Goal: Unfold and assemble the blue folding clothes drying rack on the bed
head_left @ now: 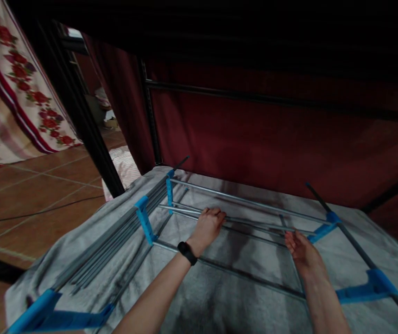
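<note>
At far left, shows a bundle of rods (115,236) on the grey blanket (80,241), beside a tilted blue bracket (145,220). Wears a black band (187,253) at the wrist; wraps the left hand (210,225) closed around a metal rod (254,223) over the blanket. Next, holds the right hand (303,255) half open, fingertips at the same rod; cannot tell whether gripping.
</note>
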Demonstrator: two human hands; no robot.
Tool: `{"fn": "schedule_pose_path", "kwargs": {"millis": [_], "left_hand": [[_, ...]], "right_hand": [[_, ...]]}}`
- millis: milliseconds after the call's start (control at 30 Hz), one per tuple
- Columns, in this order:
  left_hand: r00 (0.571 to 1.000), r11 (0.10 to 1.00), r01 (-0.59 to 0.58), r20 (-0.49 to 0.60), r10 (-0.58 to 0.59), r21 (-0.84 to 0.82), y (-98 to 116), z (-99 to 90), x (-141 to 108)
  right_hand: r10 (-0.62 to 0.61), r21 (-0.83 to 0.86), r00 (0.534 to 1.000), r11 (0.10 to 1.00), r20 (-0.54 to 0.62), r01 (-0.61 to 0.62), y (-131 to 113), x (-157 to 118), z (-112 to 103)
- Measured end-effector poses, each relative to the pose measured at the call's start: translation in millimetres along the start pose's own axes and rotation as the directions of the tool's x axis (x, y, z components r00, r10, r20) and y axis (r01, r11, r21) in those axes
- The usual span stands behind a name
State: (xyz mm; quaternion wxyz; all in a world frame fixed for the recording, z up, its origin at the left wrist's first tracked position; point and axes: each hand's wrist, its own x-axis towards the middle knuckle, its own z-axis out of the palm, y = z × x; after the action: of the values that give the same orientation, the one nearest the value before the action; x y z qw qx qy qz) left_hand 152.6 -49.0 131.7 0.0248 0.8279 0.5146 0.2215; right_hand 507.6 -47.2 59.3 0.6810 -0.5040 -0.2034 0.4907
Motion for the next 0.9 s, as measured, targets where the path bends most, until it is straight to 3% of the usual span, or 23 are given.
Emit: {"fn": "schedule_pose_path", "kwargs": {"millis": [367, 567, 633, 733, 800, 900], "left_hand": [[0.996, 0.993, -0.09, 0.031, 0.088, 0.075, -12, -5.4, 20], [0.994, 0.991, -0.107, 0.028, 0.106, 0.08, -14, -5.9, 24], [0.993, 0.991, -0.112, 0.03, 0.11, 0.075, -15, -5.0, 26], [0.993, 0.99, -0.118, 0.026, 0.116, 0.076, -17, -3.9, 27], [0.992, 0.988, -0.129, 0.022, 0.128, 0.084, -18, -3.7, 27], [0.988, 0.983, -0.155, 0.005, 0.155, 0.103, -18, -3.7, 27]], "right_hand": [[0.017, 0.005, 1.0, 1.0, 0.0, -0.017, -3, -6, 0], [-0.141, -0.097, 0.987, 0.986, -0.076, 0.133, -1, -14, -5], [-0.247, -0.151, 0.96, 0.962, -0.135, 0.227, 1, -11, -10], [-0.436, -0.294, 0.858, 0.886, -0.271, 0.358, 3, -4, -16], [-0.525, -0.416, 0.79, 0.825, -0.316, 0.382, 3, 0, -18], [-0.579, -0.523, 0.755, 0.766, -0.308, 0.374, 2, 4, -17]]}}
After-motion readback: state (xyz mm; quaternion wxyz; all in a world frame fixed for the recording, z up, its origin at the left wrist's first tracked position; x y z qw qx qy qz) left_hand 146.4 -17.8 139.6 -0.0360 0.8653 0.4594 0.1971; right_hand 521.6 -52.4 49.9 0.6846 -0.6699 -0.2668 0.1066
